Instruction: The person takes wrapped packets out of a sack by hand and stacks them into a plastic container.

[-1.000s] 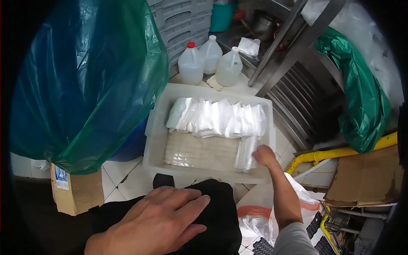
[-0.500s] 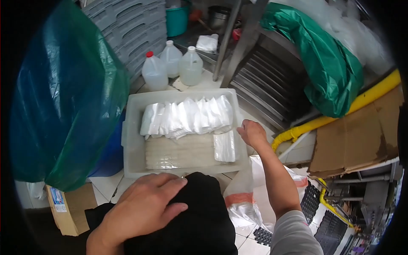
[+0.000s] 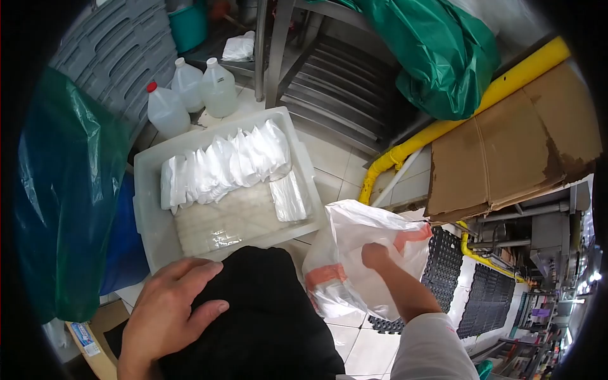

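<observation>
My left hand hovers over my dark-clothed leg, empty, thumb and fingers apart. My right hand reaches into the open mouth of a white sack with red-orange bands; its fingers are partly hidden, and what they hold, if anything, does not show. Left of the sack stands a translucent plastic bin. A row of white plastic-wrapped packets lies along its far side. One separate packet rests on flat clear-wrapped packs at the bin's right end.
Three plastic jugs stand behind the bin, near stacked grey crates. A green-blue bag is at the left. Beyond the sack are a yellow pipe, cardboard, a metal rack and black mats.
My right hand has moved from the separate packet in the bin to inside the sack. The view has swung right, shifting the bin leftward. My left hand stays low and open.
</observation>
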A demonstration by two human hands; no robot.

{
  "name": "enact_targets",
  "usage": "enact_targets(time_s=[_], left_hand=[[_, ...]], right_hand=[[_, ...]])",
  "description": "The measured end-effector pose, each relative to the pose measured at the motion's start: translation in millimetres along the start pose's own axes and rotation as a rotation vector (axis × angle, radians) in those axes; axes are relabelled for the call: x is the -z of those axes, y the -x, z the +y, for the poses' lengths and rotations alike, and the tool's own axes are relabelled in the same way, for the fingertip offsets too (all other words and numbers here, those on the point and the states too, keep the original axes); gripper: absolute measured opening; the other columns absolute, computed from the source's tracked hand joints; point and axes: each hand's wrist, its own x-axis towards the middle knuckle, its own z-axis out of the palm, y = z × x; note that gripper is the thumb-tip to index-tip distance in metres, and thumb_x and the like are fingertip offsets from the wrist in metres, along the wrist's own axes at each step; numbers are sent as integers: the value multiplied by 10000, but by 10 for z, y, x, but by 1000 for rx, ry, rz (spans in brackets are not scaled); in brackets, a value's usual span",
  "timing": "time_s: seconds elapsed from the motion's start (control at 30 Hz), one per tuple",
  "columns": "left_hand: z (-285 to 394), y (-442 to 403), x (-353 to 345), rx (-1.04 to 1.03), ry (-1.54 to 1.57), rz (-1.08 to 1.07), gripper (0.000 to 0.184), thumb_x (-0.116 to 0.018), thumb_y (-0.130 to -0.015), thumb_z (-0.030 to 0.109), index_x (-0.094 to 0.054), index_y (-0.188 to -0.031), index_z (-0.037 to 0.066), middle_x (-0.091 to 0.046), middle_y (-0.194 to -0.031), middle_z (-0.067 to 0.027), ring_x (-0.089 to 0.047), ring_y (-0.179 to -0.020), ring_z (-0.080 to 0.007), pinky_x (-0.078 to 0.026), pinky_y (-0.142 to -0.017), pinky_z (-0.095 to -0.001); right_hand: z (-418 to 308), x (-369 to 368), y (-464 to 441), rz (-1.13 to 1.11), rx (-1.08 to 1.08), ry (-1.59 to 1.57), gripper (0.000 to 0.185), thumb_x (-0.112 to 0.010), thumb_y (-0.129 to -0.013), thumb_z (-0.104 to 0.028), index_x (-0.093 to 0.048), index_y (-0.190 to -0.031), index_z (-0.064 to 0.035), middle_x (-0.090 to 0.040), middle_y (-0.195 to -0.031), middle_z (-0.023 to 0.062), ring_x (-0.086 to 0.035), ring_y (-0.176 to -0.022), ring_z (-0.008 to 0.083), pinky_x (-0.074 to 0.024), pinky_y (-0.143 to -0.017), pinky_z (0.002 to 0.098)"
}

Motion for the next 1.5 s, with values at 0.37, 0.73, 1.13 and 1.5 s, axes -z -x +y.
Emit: enact_targets(time_s=[0.37,0.73,1.13,1.5], left_hand=[[-37,-18,-80,68,-30,-30,420,-736,-781,180,-611,-1131,-15,-638,-1088,-175,-619,-969,-372,-508,-839,-414],[-173,41,-94,97,-45,-101,427,-734,-795,192,-608,-1156,3,-642,-1080,-181,-620,-950,-382,-508,-820,-414],[-172,68,-22,72,-43,-53,414,-731,-783,181,-615,-1140,6,-635,-1080,-183,-616,-938,-382,-507,-801,-410],[-78,-86,-158,30,-64,-101,427,-729,-791,189,-605,-1155,4,-638,-1090,-172,-611,-971,-372,-505,-827,-407]], right_hand=[[-208,-775,-435,70,-36,-65,316,-558,-862,-211,-617,-1173,-199,-525,-1239,181,-469,-1199,388,-386,-974,598],[-368,-422,-519,-73,108,319,302,-547,-879,-244,-679,-1151,-230,-523,-1339,119,-413,-1297,343,-252,-1081,632],[928,-490,197,157,311,373,199,-569,-758,-199,-704,-838,-77,-671,-795,59,-645,-794,297,-512,-718,473],[45,-635,-366,231,178,-116,312,-523,-823,-207,-657,-1088,-111,-646,-1106,135,-570,-1101,333,-470,-917,466]])
